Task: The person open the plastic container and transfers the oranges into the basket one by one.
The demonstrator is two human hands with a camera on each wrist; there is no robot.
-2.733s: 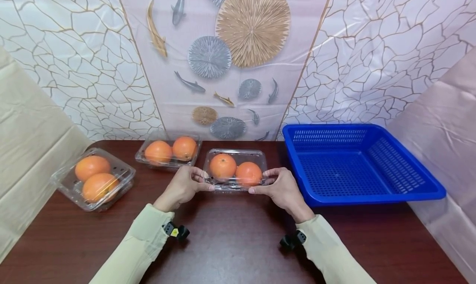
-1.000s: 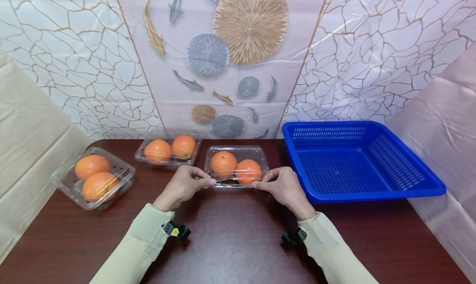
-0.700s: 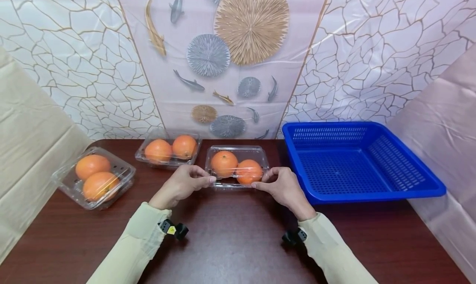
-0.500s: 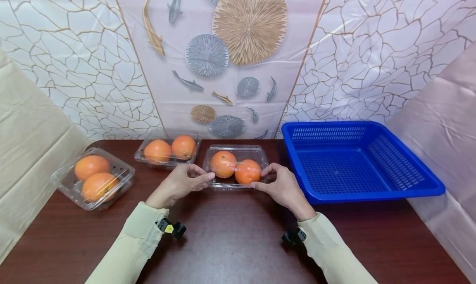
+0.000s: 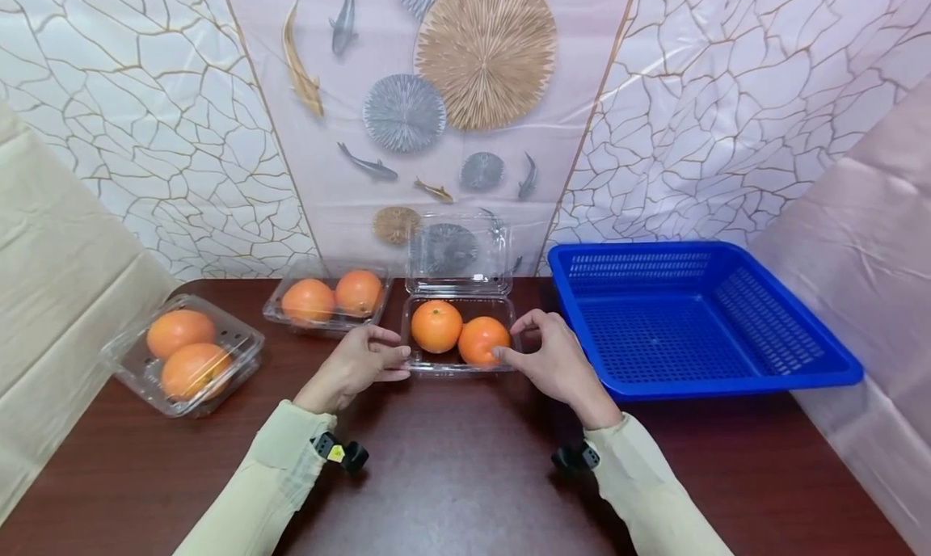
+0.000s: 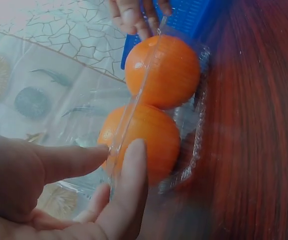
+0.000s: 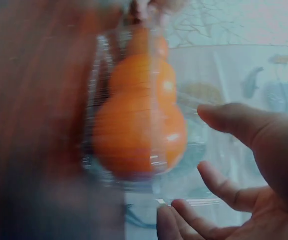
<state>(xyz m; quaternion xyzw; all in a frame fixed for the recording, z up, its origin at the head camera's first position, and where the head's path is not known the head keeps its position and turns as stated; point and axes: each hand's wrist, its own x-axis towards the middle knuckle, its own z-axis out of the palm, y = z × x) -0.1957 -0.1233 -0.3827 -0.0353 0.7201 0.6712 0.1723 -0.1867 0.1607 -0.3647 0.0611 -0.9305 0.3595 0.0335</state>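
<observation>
In the head view, a clear plastic clamshell container (image 5: pixel 454 370) stands mid-table with its lid (image 5: pixel 460 253) raised at the back. Two oranges lie in its base, a left orange (image 5: pixel 436 326) and a right orange (image 5: pixel 483 341). My left hand (image 5: pixel 358 364) holds the container's front left corner with curled fingers; in the left wrist view, its fingertips (image 6: pixel 136 150) are at a clear plastic rim. My right hand (image 5: pixel 556 358) is at the right end, thumb and fingers spread apart, the thumb tip overlapping the right orange. The right wrist view is blurred.
Two closed clamshells with two oranges each stand to the left, one container (image 5: pixel 250 354) near the table's left edge, another container (image 5: pixel 327 327) at the back. A blue perforated basket (image 5: pixel 618 390) stands on the right. A patterned cloth (image 5: pixel 349 241) hangs behind the brown table (image 5: pixel 465 475).
The container's lid, earlier down over the oranges with both hands at its front edge, now stands upright behind them. My right thumb and fingers have spread; the left hand has shifted slightly left.
</observation>
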